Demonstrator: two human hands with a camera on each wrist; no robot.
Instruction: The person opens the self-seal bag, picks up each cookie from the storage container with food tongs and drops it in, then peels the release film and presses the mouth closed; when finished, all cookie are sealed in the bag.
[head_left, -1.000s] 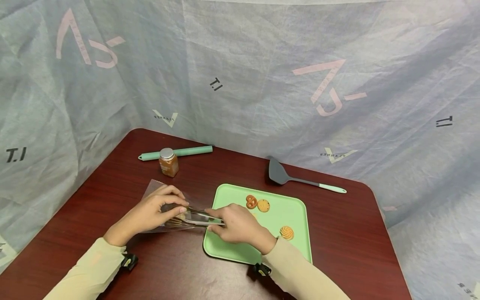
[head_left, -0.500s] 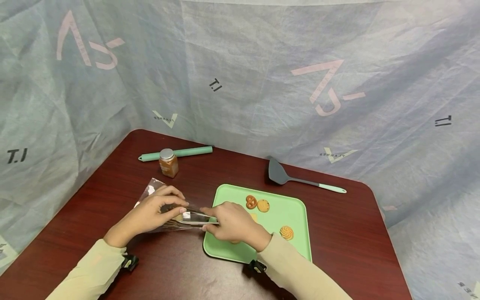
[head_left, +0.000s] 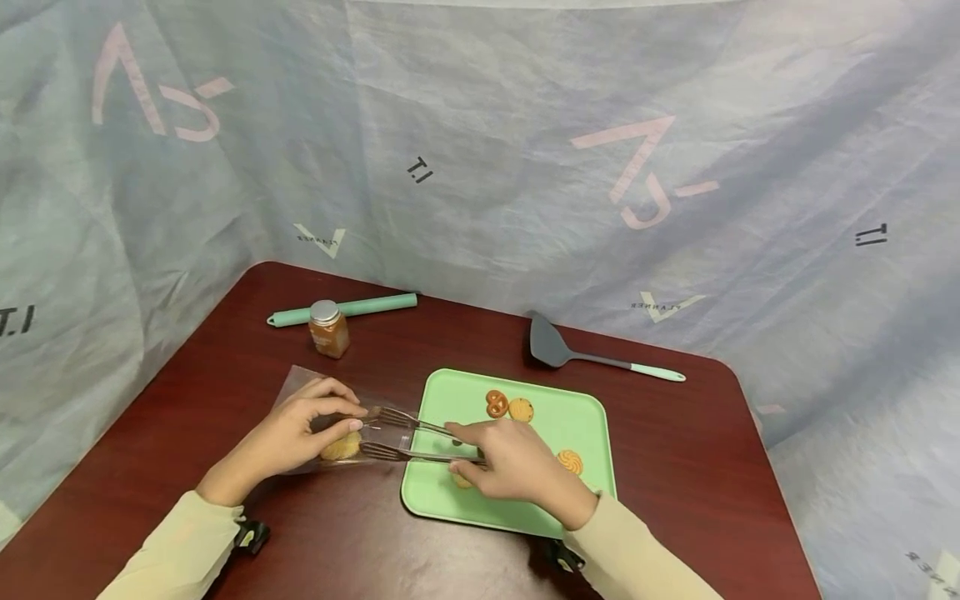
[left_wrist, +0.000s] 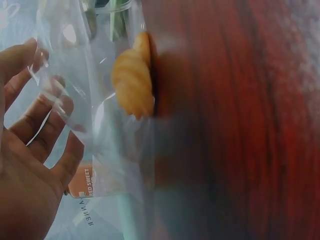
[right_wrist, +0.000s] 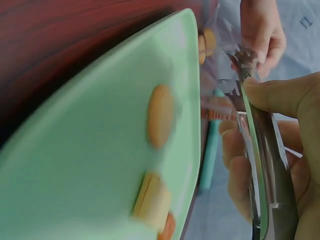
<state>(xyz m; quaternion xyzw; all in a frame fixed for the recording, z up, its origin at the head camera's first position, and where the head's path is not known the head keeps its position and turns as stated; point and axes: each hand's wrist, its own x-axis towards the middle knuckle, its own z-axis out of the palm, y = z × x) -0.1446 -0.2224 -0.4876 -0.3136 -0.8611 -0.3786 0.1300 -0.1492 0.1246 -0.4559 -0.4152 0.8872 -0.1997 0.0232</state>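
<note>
My left hand pinches the edge of a clear plastic bag between thumb and fingers. Yellow-brown cookies lie low in the bag, just below that hand. My right hand holds metal tongs with fork-shaped tips, thumb on one arm and fingers on the other. The tips stand apart at the bag's mouth with nothing between them. Under the right hand is a green tray. It bears a pretzel-shaped biscuit, a round cookie, a swirl cookie and others partly hidden by the hand.
Behind the bag stands a spice jar with a silver lid, in front of a green rod-like tool. A grey spatula with a pale handle lies beyond the tray. A grey cloth hangs around the dark red table.
The tongs have drawn back to the right, and their tips have spread apart. A cookie now shows plainly in the bag. My left hand has kept its place at the bag's edge.
</note>
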